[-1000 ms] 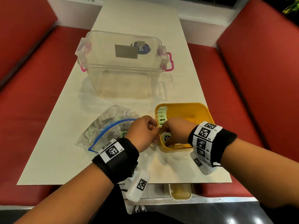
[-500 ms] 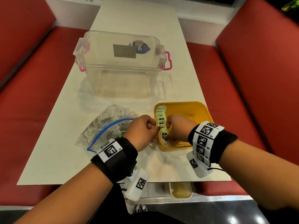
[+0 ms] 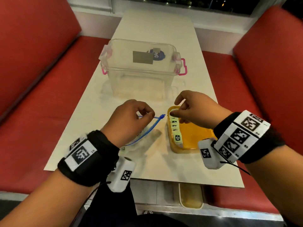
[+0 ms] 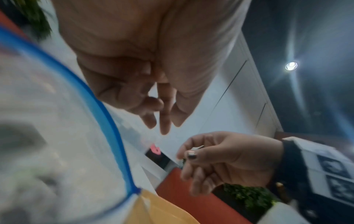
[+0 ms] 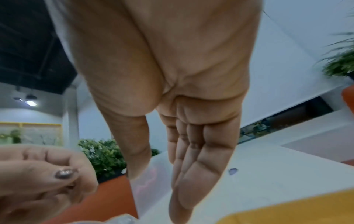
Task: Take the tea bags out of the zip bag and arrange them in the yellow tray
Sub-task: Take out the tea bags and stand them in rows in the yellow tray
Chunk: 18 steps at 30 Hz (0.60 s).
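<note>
A row of pale green tea bags (image 3: 175, 128) stands along the left wall of the yellow tray (image 3: 193, 138). My right hand (image 3: 174, 108) hovers over the tray's far left corner. Its thumb tip touches the top of the farthest bag, and the index finger is raised and apart from it. In the right wrist view the fingers (image 5: 191, 174) lie fairly straight with nothing between them and the thumb. The clear zip bag (image 3: 152, 135) with a blue zipper lies left of the tray. My left hand (image 3: 150, 114) hangs above it with thumb pressed to curled fingers (image 4: 162, 121), and I see nothing held.
A large clear plastic box (image 3: 139, 69) with pink latches stands beyond both hands, mid-table. The narrow white table (image 3: 188, 169) has its near edge just behind my wrists. Red benches (image 3: 41, 95) flank it on both sides.
Both hands have left the near end of the tray. The left rose over the zip bag and the right moved to the tray's far corner. One more tea bag stands at the row's near end.
</note>
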{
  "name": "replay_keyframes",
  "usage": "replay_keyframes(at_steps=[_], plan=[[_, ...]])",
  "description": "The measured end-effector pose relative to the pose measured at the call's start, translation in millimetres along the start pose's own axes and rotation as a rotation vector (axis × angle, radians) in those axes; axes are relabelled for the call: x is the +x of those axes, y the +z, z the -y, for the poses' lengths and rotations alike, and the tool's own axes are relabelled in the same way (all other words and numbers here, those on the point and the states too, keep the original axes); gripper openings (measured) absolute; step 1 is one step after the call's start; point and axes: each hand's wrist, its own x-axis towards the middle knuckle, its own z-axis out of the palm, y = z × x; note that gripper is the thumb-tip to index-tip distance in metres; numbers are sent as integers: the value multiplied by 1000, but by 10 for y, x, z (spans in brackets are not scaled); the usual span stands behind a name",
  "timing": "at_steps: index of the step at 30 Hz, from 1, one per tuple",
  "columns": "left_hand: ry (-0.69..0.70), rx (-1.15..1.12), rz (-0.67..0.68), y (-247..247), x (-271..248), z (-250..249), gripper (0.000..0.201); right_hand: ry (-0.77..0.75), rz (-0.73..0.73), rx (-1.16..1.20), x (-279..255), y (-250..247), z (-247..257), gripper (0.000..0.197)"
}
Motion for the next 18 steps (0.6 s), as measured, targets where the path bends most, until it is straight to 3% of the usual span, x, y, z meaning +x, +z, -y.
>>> replay_keyframes(at_steps=[2,5,9,14,18], plan=[[19,145,6,-198,-73,160,13,-104,4,17,-44,67,192,20],[-137,379,156,-352,-243,436,34,-262,57,-71,-58,352,430,11],[-198,303,84,-291,-380,628,11,-377,157,-186,21,842,549,17],[-122,172,-77,-246,-485,640,39,-290,178,-390,202,1172,468,27],[-67,106,-89,-296,-547,620,56,-381,104,-332,276,1295,607,29]])
